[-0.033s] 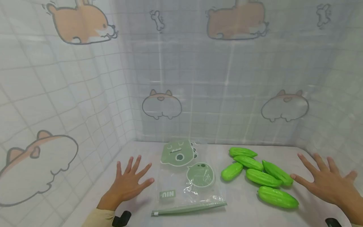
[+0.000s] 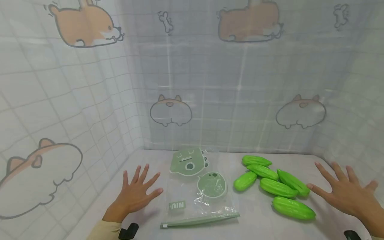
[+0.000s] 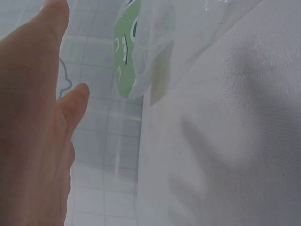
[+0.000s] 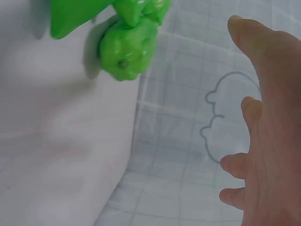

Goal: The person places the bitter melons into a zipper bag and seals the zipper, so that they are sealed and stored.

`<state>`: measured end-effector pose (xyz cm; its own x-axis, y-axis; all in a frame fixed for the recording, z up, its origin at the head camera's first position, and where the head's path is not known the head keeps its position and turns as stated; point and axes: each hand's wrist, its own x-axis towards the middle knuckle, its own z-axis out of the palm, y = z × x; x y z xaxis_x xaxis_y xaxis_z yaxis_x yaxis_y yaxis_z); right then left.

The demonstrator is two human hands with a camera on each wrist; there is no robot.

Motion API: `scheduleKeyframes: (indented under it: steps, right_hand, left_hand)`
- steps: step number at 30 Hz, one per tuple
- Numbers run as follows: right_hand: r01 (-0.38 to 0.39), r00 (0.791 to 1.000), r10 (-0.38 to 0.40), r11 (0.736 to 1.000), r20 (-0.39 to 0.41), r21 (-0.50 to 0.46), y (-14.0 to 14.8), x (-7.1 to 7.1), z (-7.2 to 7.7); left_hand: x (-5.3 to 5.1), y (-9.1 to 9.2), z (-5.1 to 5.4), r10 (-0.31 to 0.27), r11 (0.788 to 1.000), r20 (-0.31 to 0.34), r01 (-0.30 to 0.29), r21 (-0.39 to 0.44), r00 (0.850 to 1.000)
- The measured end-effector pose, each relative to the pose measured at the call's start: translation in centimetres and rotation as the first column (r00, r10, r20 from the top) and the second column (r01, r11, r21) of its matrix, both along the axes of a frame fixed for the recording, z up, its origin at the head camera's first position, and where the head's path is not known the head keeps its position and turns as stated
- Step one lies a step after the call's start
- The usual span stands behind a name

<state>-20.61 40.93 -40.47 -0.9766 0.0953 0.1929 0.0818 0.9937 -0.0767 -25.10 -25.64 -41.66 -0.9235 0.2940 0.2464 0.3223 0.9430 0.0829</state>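
Note:
A clear plastic slider zip bag (image 2: 180, 186) with green cartoon prints lies flat, its green zip strip (image 2: 201, 220) toward me and its white slider at the left end. To its left my left hand (image 2: 133, 195) is spread, fingers straight, holding nothing; its shadow falls on the tabletop in the left wrist view. Several bright green, ridged, cucumber-like vegetables (image 2: 277, 187) lie loosely grouped right of the bag, glossy as plastic. My right hand (image 2: 348, 190) is spread to the right of them, empty, its index fingertip close to the nearest ones.
A white tabletop (image 2: 144, 223) lies under everything. Pale grid-patterned curtains with cartoon dogs stand at the back (image 2: 234, 83), on the left (image 2: 99, 100) and on the right (image 2: 360, 110). Black bands (image 2: 129, 231) are on both wrists.

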Motion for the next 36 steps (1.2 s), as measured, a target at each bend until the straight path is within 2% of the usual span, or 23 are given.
scheduleKeyframes:
  steps: [10, 23, 27, 32, 36]
  right_hand:
    - [-0.072, 0.997, 0.073, 0.996, 0.017, -0.050, 0.0, 0.3, 0.3]
    - [-0.082, 0.996, 0.083, 0.995, 0.021, -0.048, -0.3, 0.4, 0.0]
    - [-0.086, 0.996, 0.087, 0.996, 0.010, -0.034, -0.7, 0.5, -0.1]
    - [-0.099, 0.995, 0.099, 0.994, 0.002, -0.035, -1.2, 0.6, -0.4]
    - [-0.098, 0.995, 0.098, 0.995, 0.003, -0.026, -1.4, 0.5, -0.5]
  left_hand:
    - [0.2, 0.4, -0.4, -0.010, 1.000, -0.018, 0.010, 0.023, 1.000]
    - [0.7, 1.7, -0.2, 0.002, 1.000, -0.018, -0.002, -0.006, 1.000]
    - [0.9, 1.8, -0.8, -0.025, 1.000, -0.061, 0.026, 0.010, 0.998]
    - [1.1, 1.7, -1.5, -0.038, 0.999, -0.077, 0.040, 0.020, 0.996]
    - [1.5, 1.9, -1.3, -0.027, 0.999, -0.076, 0.029, 0.023, 0.997]
